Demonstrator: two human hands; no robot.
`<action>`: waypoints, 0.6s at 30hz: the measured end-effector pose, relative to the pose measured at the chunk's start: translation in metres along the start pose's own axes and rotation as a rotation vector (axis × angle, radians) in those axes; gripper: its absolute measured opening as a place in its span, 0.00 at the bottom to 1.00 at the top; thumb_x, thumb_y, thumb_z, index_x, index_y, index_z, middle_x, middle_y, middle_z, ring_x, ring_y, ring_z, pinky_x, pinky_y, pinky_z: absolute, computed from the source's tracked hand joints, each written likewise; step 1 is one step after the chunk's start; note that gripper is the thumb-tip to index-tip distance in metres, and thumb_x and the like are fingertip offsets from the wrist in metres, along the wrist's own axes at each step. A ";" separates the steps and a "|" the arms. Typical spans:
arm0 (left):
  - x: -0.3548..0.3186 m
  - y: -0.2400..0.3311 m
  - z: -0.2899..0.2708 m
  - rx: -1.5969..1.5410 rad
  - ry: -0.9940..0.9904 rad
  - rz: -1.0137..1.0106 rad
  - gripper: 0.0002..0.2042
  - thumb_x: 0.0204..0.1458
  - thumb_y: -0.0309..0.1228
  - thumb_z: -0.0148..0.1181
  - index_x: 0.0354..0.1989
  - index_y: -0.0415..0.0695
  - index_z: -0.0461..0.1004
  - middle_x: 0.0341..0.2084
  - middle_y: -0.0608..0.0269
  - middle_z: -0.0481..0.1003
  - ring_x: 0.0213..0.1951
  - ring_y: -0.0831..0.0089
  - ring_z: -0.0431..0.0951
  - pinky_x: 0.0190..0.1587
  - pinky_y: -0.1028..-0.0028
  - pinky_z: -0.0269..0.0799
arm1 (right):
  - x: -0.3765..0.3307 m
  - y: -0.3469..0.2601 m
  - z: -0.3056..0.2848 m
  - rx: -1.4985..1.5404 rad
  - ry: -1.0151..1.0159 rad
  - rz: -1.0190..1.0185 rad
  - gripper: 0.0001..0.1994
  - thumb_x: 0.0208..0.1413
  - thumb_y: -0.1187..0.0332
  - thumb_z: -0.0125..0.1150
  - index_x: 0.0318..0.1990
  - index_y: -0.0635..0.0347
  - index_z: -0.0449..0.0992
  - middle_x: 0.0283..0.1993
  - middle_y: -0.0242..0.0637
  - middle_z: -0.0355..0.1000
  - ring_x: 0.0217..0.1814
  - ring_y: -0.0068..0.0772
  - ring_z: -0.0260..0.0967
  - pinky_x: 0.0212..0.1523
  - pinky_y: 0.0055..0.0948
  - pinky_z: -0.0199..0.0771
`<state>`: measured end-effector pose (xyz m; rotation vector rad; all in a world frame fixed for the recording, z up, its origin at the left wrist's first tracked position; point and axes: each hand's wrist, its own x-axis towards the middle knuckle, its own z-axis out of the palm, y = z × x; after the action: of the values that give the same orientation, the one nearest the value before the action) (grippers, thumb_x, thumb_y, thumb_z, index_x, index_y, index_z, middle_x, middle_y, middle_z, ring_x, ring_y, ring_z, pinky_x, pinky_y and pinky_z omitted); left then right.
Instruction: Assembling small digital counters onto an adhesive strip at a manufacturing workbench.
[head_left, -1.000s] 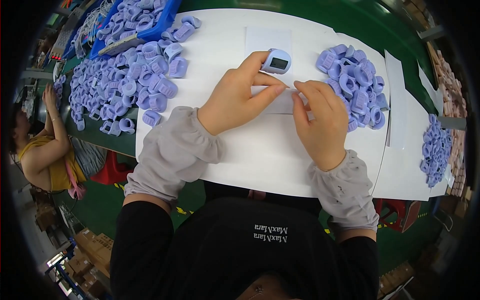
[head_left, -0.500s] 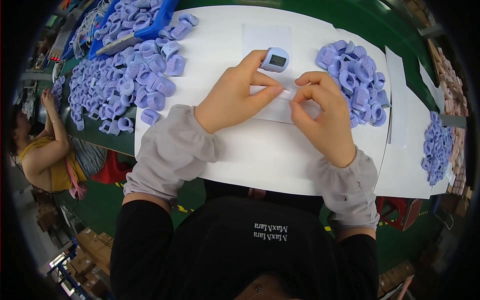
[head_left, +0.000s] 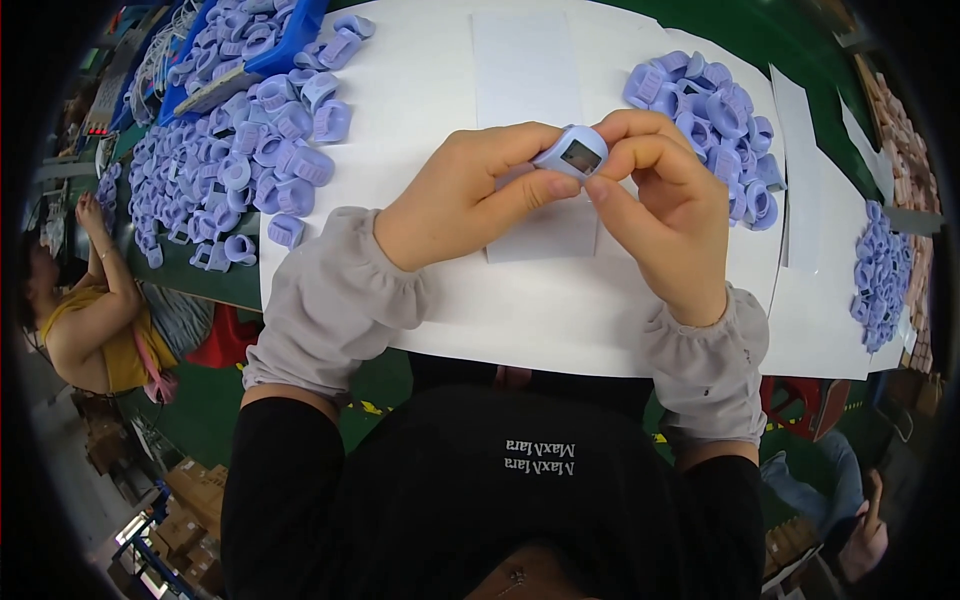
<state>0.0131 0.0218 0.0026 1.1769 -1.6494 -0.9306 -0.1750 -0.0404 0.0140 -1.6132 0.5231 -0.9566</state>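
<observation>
Between my hands is a small lavender ring-shaped device (head_left: 576, 152) with a dark rectangular display that faces up. My left hand (head_left: 475, 190) grips its left side, index finger above and thumb below. From the right, my right hand (head_left: 665, 190) pinches its edge near the display with thumb and fingertips. Whether a thin film lies under those fingertips, I cannot tell. Below the hands a pale translucent sheet (head_left: 527, 65) lies flat on the white-covered table (head_left: 420, 80).
Similar lavender pieces lie in a large pile (head_left: 225, 170) at left, a blue bin (head_left: 300, 45) behind it, and a smaller pile (head_left: 725, 120) at right. Farther right is another heap (head_left: 880, 280). A person (head_left: 100, 310) sits at the left; another person's hand (head_left: 865, 540) shows at the lower right.
My right hand has moved up to the device and now pinches it; earlier it was apart, by a clear film. The device has shifted right and down, its display tilted differently.
</observation>
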 end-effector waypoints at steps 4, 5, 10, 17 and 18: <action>0.000 -0.001 0.000 -0.008 -0.002 0.000 0.13 0.56 0.32 0.58 0.47 0.38 0.74 0.30 0.60 0.77 0.30 0.75 0.74 0.35 0.76 0.70 | 0.000 0.002 0.000 0.025 0.006 0.008 0.05 0.46 0.81 0.63 0.30 0.64 0.73 0.44 0.35 0.69 0.43 0.23 0.66 0.46 0.23 0.67; 0.000 -0.001 0.000 0.009 -0.011 -0.004 0.13 0.56 0.32 0.58 0.47 0.39 0.74 0.30 0.60 0.77 0.30 0.74 0.74 0.34 0.76 0.70 | 0.000 0.002 0.000 0.034 0.011 0.017 0.05 0.46 0.81 0.63 0.30 0.64 0.73 0.43 0.35 0.69 0.43 0.23 0.66 0.46 0.23 0.67; 0.000 -0.002 0.001 -0.003 0.000 -0.007 0.12 0.56 0.32 0.59 0.46 0.39 0.75 0.29 0.61 0.77 0.28 0.75 0.73 0.33 0.76 0.69 | 0.000 0.002 0.001 0.029 0.020 0.016 0.05 0.46 0.81 0.63 0.30 0.64 0.73 0.43 0.35 0.69 0.43 0.23 0.65 0.45 0.23 0.67; 0.001 -0.001 0.002 -0.008 0.004 -0.012 0.11 0.56 0.32 0.58 0.45 0.39 0.75 0.27 0.61 0.77 0.27 0.75 0.73 0.31 0.76 0.69 | -0.001 0.002 0.003 0.039 0.044 0.036 0.05 0.46 0.81 0.62 0.30 0.64 0.73 0.42 0.35 0.69 0.42 0.23 0.65 0.45 0.23 0.66; 0.001 -0.002 0.002 -0.007 0.005 -0.012 0.11 0.56 0.32 0.58 0.45 0.39 0.75 0.27 0.61 0.77 0.27 0.75 0.73 0.31 0.76 0.69 | -0.001 0.002 0.003 0.039 0.044 0.035 0.05 0.46 0.81 0.62 0.30 0.64 0.73 0.42 0.35 0.69 0.42 0.23 0.65 0.45 0.23 0.66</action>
<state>0.0120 0.0209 0.0008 1.1841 -1.6359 -0.9397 -0.1730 -0.0384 0.0122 -1.5462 0.5580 -0.9717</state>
